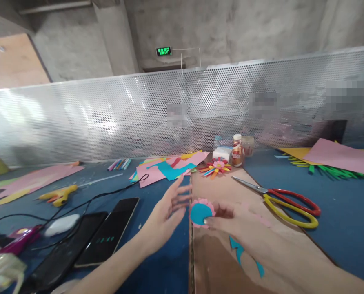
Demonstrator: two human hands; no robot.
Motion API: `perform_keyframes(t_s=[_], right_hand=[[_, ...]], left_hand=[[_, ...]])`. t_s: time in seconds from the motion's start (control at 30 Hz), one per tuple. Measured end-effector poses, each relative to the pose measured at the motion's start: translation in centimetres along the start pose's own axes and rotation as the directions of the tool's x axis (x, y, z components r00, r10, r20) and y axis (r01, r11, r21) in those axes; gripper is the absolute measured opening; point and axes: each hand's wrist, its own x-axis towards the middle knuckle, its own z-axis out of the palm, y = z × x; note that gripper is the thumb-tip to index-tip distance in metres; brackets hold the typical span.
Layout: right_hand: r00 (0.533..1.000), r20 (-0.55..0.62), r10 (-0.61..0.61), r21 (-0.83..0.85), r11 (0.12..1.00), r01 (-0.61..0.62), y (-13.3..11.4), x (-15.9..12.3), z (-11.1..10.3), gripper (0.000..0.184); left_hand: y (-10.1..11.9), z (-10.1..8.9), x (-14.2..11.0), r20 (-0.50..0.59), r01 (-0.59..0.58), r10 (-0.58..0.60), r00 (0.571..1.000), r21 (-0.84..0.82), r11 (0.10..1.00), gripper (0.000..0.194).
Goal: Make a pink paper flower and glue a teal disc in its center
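Between the thumb and fingers of my right hand (231, 218) is a paper flower with a pink scalloped edge and a round blue centre (200, 213). My left hand (169, 208) is just left of it, fingers spread and holding nothing. Blue paper scraps (238, 249) lie on the brown board (212, 261) below my right hand. Scissors (272, 194) with one red and one yellow handle rest to the right, their blades apart. Farther back on the board is a many-coloured paper flower (218, 166) with a pink middle.
Coloured paper pieces (149, 171) and a brown bottle (237, 153) stand or lie at the back. Two phones (108, 234), a yellow glue gun (58, 196) and cables occupy the left. Pink sheets (342, 157) and green strips lie right. A perforated metal screen (133, 118) bounds the table.
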Motion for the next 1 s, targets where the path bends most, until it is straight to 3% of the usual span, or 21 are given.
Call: perform_keyframes(t_s=[0.07,0.13,0.3,0.57,1.0], right_hand=[[0.998,0.041,0.054,0.085,0.995,-0.057,1.3,0.4,-0.2,0.023],[0.995,0.059,0.078,0.102,0.991,-0.083,2.5,0.8,-0.3,0.026],[0.997,0.078,0.026,0.117,0.992,-0.035,3.1,1.2,-0.2,0.021],[0.998,-0.060,0.025,0.023,0.999,-0.023,2.5,0.9,0.0,0.023],[0.992,-0.118,0.051,0.125,0.992,-0.036,2.7,0.9,0.4,0.022]], left_hand=[[0.4,0.5,0.2,0.078,0.253,-0.242,0.967,-0.202,0.946,0.039],[0.7,0.8,0.3,0.151,0.363,-0.334,0.930,-0.239,0.901,0.031],[0.6,1.1,0.1,0.138,0.348,-0.325,0.936,-0.201,0.916,0.019],[0.5,1.4,0.3,0.024,0.355,-0.355,0.935,-0.145,0.924,0.020],[0.1,1.5,0.1,0.020,0.365,-0.367,0.930,-0.151,0.919,0.015]])
